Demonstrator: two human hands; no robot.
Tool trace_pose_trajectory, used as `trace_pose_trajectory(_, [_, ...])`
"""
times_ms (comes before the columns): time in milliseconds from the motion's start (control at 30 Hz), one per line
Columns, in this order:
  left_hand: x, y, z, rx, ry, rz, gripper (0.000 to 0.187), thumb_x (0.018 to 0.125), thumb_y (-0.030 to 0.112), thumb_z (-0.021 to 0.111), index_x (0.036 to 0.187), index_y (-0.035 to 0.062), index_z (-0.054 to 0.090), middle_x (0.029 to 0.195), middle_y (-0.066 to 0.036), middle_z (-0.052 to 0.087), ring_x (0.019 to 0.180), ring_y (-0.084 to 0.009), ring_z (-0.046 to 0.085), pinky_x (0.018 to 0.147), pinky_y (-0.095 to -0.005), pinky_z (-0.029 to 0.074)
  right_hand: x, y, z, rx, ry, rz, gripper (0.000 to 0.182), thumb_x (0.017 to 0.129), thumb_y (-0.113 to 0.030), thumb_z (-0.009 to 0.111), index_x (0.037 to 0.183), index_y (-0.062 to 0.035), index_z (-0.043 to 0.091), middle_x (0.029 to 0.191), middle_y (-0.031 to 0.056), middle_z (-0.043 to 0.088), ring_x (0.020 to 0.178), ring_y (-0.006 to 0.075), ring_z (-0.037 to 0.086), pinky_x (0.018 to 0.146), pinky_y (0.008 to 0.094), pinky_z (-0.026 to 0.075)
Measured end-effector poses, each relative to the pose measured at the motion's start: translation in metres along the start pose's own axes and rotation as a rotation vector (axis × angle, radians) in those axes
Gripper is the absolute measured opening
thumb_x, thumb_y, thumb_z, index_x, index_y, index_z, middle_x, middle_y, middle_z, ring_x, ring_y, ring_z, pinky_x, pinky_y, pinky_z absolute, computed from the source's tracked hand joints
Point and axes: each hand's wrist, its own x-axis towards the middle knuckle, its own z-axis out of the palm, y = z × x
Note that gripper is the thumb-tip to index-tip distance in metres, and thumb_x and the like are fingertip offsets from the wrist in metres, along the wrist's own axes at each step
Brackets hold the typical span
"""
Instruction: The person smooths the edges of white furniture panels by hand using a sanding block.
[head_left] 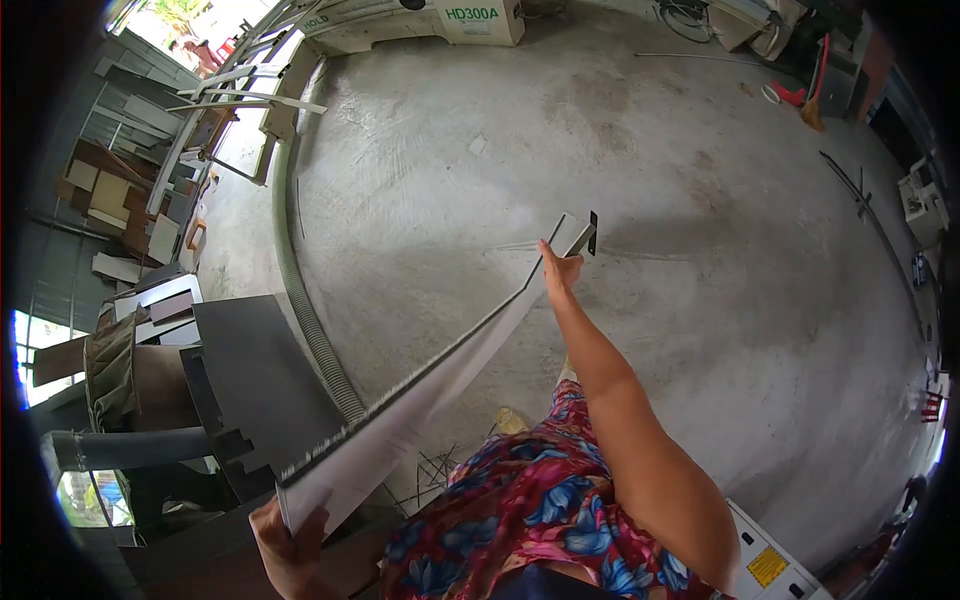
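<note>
A long, narrow white panel with a dark, rough-looking edge slants across the front of my body. Its near end sits in my left hand, fingers closed round it at the lower left. Toward the far end, my right hand grips the panel with the arm stretched forward. Past that hand, a small black plate shows at the panel's tip. The panel is held up above the grey concrete floor. Part of the left hand's fingers is hidden behind the panel.
A ribbed hose runs along the floor at left, beside a dark grey board and stacked wood offcuts. A machine marked HD300A stands at the back. A broom leans far right; a white cabinet is at lower right.
</note>
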Motion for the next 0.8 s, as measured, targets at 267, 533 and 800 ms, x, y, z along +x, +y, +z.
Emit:
trace_pose_trajectory(267, [0.052,0.097,0.019,-0.011,-0.223,0.187,0.026,0.073,-0.002,0.059,0.099,-0.0026,0.064,0.095,-0.019,0.066,0.089,-0.0330,0.065,0.084,-0.0440,0.050,0.021,-0.009,-0.019,-0.417,-0.110,0.130,0.062,0.068,-0.029,0.074,0.104,0.0069,0.037,0.098,0.0275,0.058,0.092,0.0406,0.061,0.079,0.0450,0.051])
trace_pose_trajectory(533, [0.108,0.115,0.030,0.214,-0.411,0.621,0.046,0.075,0.016,0.070,0.115,0.0095,0.048,0.087,-0.010,0.068,0.079,-0.0226,0.067,0.086,-0.0425,0.046,0.073,0.006,-0.064,-0.056,-0.099,0.438,0.057,0.070,-0.023,0.073,0.109,0.0045,0.042,0.101,0.0237,0.058,0.090,0.0320,0.063,0.074,0.0384,0.055])
trace_pose_trajectory(800, [0.179,0.160,0.064,0.078,-0.460,0.565,0.044,0.070,0.041,0.071,0.099,0.0083,0.068,0.089,-0.009,0.071,0.090,-0.0211,0.069,0.095,-0.0391,0.043,0.188,0.040,-0.097,0.183,0.164,0.357,0.058,0.068,-0.025,0.076,0.106,0.0059,0.045,0.099,0.0215,0.058,0.085,0.0297,0.064,0.067,0.0367,0.059])
